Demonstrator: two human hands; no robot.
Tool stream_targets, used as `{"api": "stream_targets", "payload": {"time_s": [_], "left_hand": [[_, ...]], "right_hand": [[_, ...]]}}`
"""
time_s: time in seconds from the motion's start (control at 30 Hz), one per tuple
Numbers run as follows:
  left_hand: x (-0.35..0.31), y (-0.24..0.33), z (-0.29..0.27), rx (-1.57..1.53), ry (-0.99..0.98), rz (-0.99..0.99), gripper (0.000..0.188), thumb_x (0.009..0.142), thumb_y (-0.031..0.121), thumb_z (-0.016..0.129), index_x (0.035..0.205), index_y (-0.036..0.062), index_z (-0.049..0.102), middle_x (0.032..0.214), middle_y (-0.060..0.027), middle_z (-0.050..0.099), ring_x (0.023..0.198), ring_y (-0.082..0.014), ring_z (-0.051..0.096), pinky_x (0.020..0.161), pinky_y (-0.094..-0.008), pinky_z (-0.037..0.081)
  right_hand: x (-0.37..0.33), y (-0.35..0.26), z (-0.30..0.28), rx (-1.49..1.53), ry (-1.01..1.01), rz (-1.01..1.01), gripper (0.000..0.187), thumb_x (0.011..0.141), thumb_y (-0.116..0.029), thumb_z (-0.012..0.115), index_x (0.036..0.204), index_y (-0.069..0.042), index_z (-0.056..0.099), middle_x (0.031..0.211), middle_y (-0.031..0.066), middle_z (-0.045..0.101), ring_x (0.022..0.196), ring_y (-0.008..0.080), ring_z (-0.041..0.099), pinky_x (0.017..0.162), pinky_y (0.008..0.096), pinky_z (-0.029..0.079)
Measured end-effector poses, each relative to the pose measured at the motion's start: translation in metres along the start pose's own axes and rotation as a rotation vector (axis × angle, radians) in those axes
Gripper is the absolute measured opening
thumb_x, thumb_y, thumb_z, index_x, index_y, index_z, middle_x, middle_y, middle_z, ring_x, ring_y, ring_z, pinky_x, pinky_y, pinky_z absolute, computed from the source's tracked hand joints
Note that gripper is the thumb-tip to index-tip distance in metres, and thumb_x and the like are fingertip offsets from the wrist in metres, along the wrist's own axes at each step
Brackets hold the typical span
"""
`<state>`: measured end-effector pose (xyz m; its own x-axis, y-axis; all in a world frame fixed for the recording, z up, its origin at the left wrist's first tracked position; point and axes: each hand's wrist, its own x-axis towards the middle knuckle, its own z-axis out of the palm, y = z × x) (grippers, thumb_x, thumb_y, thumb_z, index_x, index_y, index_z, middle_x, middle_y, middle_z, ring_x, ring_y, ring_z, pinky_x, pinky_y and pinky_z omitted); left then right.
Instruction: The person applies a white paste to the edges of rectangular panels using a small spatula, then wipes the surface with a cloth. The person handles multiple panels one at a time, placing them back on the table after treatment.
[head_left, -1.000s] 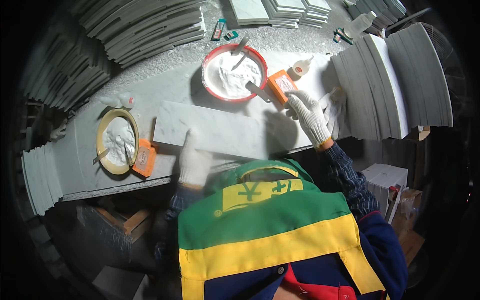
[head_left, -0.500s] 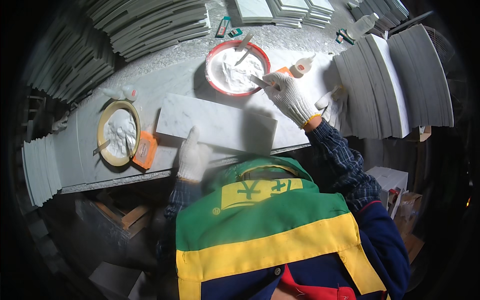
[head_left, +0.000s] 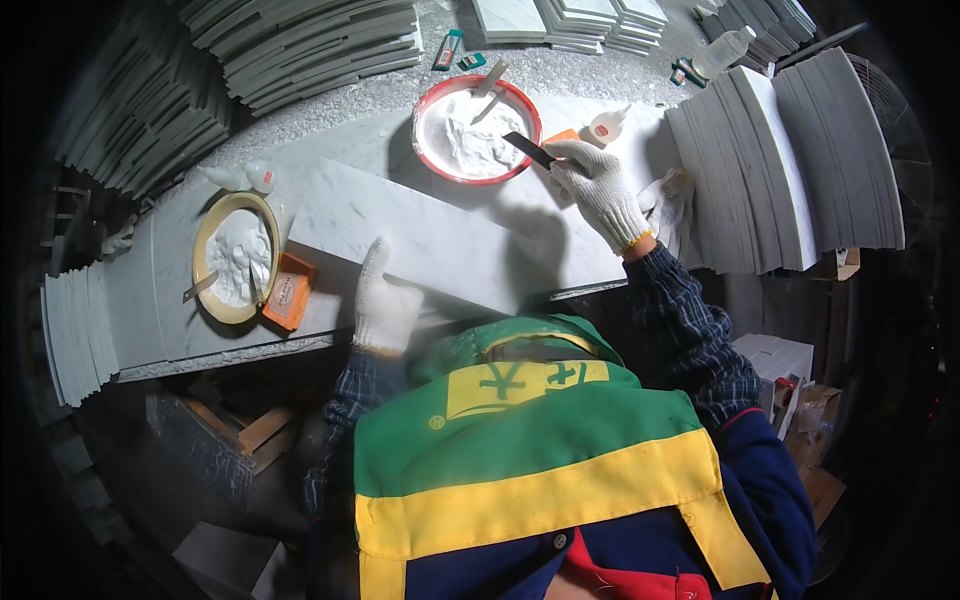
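At eleven o'clock from centre: oblong grey-veined white stone slab (head_left: 440, 228) | white-gloved left hand (head_left: 387, 308): grip holding slab's near edge | one o'clock: white-gloved right hand (head_left: 600, 188), grip closed on dark flat scraper (head_left: 527, 149)

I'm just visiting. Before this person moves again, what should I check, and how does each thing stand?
1. Left hand holding the marble slab at its near edge: ok.
2. Right hand gripping the dark blade: ok.
3. Both hands gloved: ok.
4. Red-rimmed bowl containing white paste: ok.
5. That bowl free of other tools: not ok, a metal scraper rests in it.
6. Slab lying flat on the bench: cannot tell, its underside is hidden.
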<state>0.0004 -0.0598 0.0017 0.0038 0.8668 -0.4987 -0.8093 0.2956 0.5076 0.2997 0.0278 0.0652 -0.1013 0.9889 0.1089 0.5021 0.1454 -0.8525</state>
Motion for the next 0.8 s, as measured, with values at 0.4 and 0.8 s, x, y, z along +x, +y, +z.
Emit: {"api": "stream_targets", "payload": {"time_s": [0.4,0.8], "left_hand": [[-0.002,0.005,0.014,-0.099,0.014,0.124,0.063,0.106,0.053,0.056,0.149,0.0087,0.049,0.149,-0.0093,0.057,0.136,-0.0297,0.055,0.116,-0.0477,0.044],[-0.006,0.0,0.013,0.0,-0.152,0.035,0.067,0.095,0.034,0.073,0.149,0.004,0.048,0.146,-0.0138,0.058,0.134,-0.034,0.056,0.117,-0.0539,0.043]], "right_hand": [[-0.011,-0.007,-0.004,0.322,-0.041,0.289,0.027,0.098,-0.008,0.067,0.123,0.001,0.072,0.087,0.0047,0.071,0.073,0.0072,0.064,0.063,0.0222,0.053],[-0.003,0.027,-0.007,0.107,-0.073,0.101,0.031,0.098,-0.008,0.067,0.126,0.005,0.069,0.096,0.0077,0.073,0.079,0.0095,0.069,0.07,0.0249,0.056]]}}
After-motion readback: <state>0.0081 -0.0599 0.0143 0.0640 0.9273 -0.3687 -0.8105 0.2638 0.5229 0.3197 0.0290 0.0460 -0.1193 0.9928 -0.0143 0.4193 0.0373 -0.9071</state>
